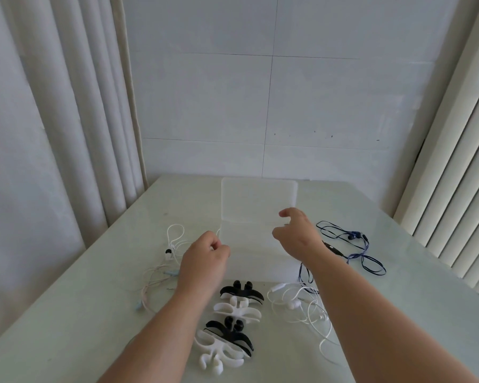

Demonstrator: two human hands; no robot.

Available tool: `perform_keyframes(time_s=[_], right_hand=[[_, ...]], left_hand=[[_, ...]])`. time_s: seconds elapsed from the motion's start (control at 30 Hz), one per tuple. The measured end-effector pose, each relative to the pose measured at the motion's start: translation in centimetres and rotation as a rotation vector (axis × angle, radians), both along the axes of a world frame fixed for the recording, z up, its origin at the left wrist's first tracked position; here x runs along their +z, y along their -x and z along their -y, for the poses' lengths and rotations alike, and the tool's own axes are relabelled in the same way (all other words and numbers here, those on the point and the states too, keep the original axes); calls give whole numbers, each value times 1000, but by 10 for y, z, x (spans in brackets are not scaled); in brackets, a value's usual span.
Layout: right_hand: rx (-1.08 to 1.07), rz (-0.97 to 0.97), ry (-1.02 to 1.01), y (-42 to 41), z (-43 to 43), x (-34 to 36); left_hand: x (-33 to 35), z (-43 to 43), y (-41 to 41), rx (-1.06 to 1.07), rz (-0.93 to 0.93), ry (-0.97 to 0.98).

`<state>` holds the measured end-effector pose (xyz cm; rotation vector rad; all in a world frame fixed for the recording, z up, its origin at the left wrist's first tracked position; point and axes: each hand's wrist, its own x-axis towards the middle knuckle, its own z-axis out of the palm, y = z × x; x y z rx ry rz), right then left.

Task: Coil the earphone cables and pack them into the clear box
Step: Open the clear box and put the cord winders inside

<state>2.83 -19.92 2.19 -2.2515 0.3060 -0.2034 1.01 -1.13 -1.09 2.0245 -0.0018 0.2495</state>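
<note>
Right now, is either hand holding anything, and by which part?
Left hand is curled at the left edge of the clear box; a grip cannot be told. Right hand holds nothing visible.

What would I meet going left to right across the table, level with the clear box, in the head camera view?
white earphones → left hand → clear box → blue earphones

A pale green, faintly marbled table (94, 313) is shown. The clear box (259, 200) is seen as milky white. Loose earphones are coloured dark blue (353, 235), white (293, 304) and pale pink (143, 295). Black cable winders (230, 331) are paired with white cable winders (234, 309). White wall tiles (205, 106) are gridded by thin dark lines.
</note>
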Motion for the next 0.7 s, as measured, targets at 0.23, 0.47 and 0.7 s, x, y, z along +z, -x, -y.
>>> perform_keyframes(time_s=[0.23,0.47,0.7], right_hand=[[-12,-61,34,-8,4,-2],[-56,-115,98,-8,7,-5],[-114,55,52,8,2,-8]], left_hand=[[-2,-1,-1,-8,2,-3],[1,-3,-2,-16,-15,-4],[2,-6,0,-40,-10,-28]])
